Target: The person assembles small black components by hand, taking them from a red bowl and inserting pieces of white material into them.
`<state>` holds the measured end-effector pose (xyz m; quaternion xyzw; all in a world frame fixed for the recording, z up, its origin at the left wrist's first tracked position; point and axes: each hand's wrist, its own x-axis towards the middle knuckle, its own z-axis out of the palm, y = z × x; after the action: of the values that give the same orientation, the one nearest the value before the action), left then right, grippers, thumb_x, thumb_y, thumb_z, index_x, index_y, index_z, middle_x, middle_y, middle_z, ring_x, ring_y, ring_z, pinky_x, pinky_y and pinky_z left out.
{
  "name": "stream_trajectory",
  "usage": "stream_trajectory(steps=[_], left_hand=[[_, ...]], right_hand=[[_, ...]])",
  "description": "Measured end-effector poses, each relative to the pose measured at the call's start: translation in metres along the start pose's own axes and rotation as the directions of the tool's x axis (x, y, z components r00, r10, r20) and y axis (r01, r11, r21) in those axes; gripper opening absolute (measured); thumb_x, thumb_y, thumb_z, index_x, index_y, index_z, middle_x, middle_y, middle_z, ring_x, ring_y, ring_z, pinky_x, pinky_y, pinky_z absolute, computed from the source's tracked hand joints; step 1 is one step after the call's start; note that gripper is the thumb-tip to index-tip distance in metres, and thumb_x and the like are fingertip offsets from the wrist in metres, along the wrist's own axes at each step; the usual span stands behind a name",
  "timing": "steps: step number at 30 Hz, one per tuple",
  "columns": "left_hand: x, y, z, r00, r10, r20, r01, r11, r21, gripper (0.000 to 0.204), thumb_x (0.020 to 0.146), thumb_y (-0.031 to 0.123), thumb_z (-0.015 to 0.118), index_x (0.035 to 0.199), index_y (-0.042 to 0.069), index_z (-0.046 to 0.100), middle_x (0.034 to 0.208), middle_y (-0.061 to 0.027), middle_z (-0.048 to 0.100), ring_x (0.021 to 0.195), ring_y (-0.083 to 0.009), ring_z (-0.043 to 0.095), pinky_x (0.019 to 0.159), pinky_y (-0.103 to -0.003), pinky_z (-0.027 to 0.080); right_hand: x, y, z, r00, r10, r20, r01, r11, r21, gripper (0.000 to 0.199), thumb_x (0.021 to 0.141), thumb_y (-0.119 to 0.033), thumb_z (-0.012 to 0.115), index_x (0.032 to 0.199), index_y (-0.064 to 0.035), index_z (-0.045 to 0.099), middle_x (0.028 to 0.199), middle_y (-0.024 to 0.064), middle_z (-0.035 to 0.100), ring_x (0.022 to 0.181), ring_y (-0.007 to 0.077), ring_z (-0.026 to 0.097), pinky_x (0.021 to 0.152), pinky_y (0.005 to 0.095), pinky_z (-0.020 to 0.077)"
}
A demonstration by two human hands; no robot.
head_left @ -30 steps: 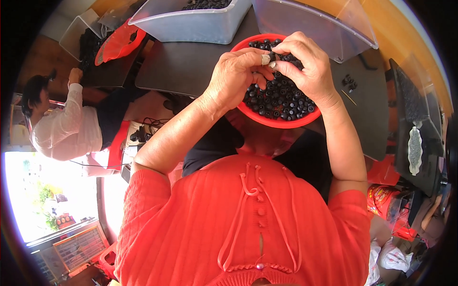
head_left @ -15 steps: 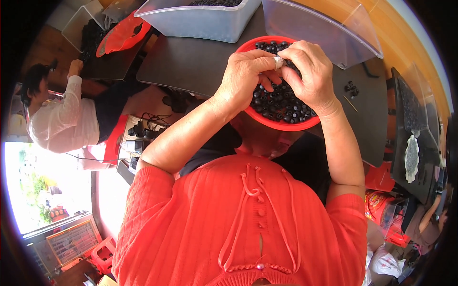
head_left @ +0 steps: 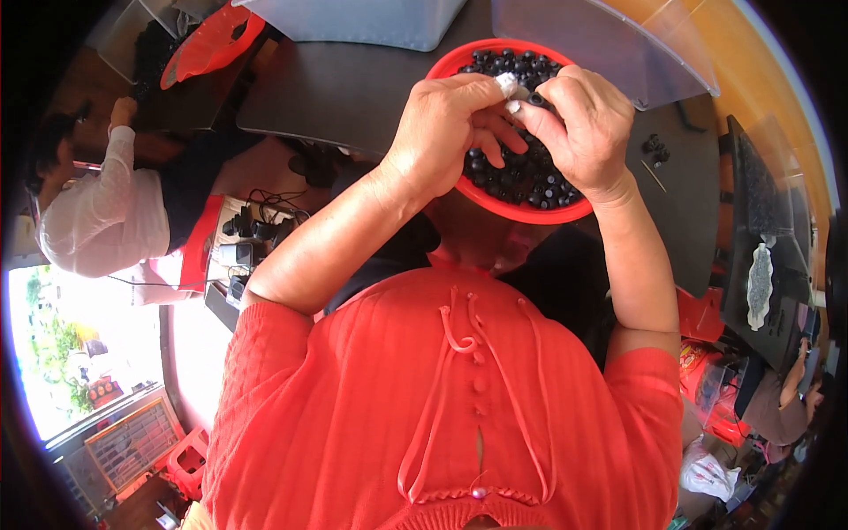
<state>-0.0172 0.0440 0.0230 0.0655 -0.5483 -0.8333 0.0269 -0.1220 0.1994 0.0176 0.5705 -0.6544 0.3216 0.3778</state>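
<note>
Over a red basin (head_left: 530,215) of small black round pieces (head_left: 539,181), both hands work close together. My right hand (head_left: 583,128) is closed, with a small black ring-like piece (head_left: 535,99) between thumb and bent index finger. Beside it, my left hand (head_left: 450,128) has its thumb pressed toward the fingers and the others curled over the basin; what it pinches, if anything, is too small to name. White wrapping (head_left: 506,84) covers the left thumb's tip, and a white patch (head_left: 513,107) shows at the right thumb's tip.
The basin overlaps the near edge of a dark table (head_left: 353,97). Behind stand a pale bin (head_left: 371,26) and a clear bin (head_left: 645,53). Right of the basin lie several loose black pieces (head_left: 654,146) and a thin stick (head_left: 654,175). Another person (head_left: 110,203) sits at the left.
My hands have drawn slightly apart at the fingertips, and the black piece at my right fingers now shows. The whole view has shifted a little, the basin sitting higher in it.
</note>
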Motion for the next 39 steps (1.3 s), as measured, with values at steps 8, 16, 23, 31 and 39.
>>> stream_trajectory(steps=[8,16,23,31,39], left_hand=[[0.013,-0.009,-0.013,0.979,-0.188,0.072,0.201,0.947,-0.252,0.056,0.103,0.046,0.048,0.116,-0.008,0.058,0.096,-0.0165,0.065,0.078,-0.027,0.065,0.059,-0.033,0.048],[-0.003,-0.001,-0.034,0.988,-0.15,0.043,0.155,0.97,-0.185,0.034,0.102,0.025,0.049,0.108,-0.005,0.064,0.088,-0.0112,0.064,0.077,-0.0236,0.06,0.065,-0.033,0.045],[-0.008,0.001,-0.025,0.994,-0.113,0.003,0.113,0.994,0.0,0.03,0.1,0.019,0.052,0.109,-0.005,0.066,0.083,-0.0075,0.063,0.075,-0.0183,0.057,0.066,-0.031,0.044],[-0.01,0.009,-0.018,0.997,-0.073,-0.037,0.079,0.977,0.197,0.02,0.091,0.012,0.066,0.102,-0.005,0.069,0.074,-0.0036,0.061,0.065,-0.0122,0.056,0.058,-0.026,0.042],[0.009,-0.017,-0.02,0.816,0.39,0.426,-0.497,0.098,0.862,0.017,0.078,0.007,0.075,0.093,0.004,0.068,0.081,-0.005,0.062,0.069,-0.0203,0.064,0.065,-0.033,0.052]], right_hand=[[0.003,0.001,0.0,0.948,0.184,0.261,-0.252,0.934,0.255,0.035,0.069,-0.028,0.086,0.091,-0.0089,0.067,0.08,0.0014,0.062,0.07,0.0215,0.06,0.066,0.0342,0.0492],[-0.005,0.016,-0.018,0.782,0.156,0.603,-0.19,0.982,-0.007,0.017,0.072,-0.015,0.076,0.088,-0.0117,0.073,0.094,0.0035,0.063,0.101,0.0237,0.059,0.089,0.0409,0.043],[-0.011,0.018,-0.01,0.746,0.222,0.627,-0.241,0.969,-0.056,0.016,0.074,-0.011,0.073,0.09,-0.011,0.072,0.094,0.0022,0.065,0.101,0.0224,0.06,0.091,0.0396,0.0424],[-0.012,0.024,-0.016,0.725,0.239,0.646,-0.266,0.962,-0.057,0.019,0.075,-0.008,0.072,0.094,-0.0107,0.071,0.097,0.0013,0.066,0.103,0.022,0.061,0.09,0.0401,0.0426],[-0.013,0.023,-0.012,0.715,0.274,0.643,-0.276,0.956,-0.101,0.016,0.078,-0.009,0.074,0.093,-0.0116,0.07,0.096,0.0023,0.065,0.103,0.0214,0.061,0.092,0.0393,0.0422]])
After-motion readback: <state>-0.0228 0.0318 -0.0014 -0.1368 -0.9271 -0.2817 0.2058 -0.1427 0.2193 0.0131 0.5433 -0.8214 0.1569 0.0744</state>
